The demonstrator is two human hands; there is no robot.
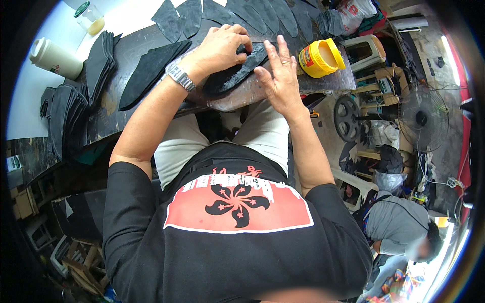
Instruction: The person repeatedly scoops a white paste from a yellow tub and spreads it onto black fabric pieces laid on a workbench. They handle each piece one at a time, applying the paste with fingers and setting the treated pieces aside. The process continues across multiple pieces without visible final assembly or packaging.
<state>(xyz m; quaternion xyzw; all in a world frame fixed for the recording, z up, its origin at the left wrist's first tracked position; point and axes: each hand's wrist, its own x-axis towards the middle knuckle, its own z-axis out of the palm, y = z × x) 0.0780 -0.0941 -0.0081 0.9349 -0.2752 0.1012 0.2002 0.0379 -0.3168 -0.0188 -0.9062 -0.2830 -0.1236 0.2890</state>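
Observation:
A black shoe-sole-shaped piece (233, 80) with whitish, wet-looking streaks lies at the near edge of the dark worktable. Over its far left part my left hand (222, 48) is closed, fingers curled and pinched. Something dark shows between those fingers, but I cannot make out what it is. My right hand (280, 76) is open at the piece's right side, fingers stretched and apart, with its thumb side close to the edge. To its right stands an open yellow tub (314, 59). Left of my left wrist lies another stack of black cut pieces (146, 73).
Fanned stacks of black pieces (70, 113) line the table's left, near a pale tumbler (55, 57) and a glass jar (90, 19). More black pieces (257, 15) lie along the back. A standing fan (422, 118) is at right; another person (399, 224) bends over at lower right.

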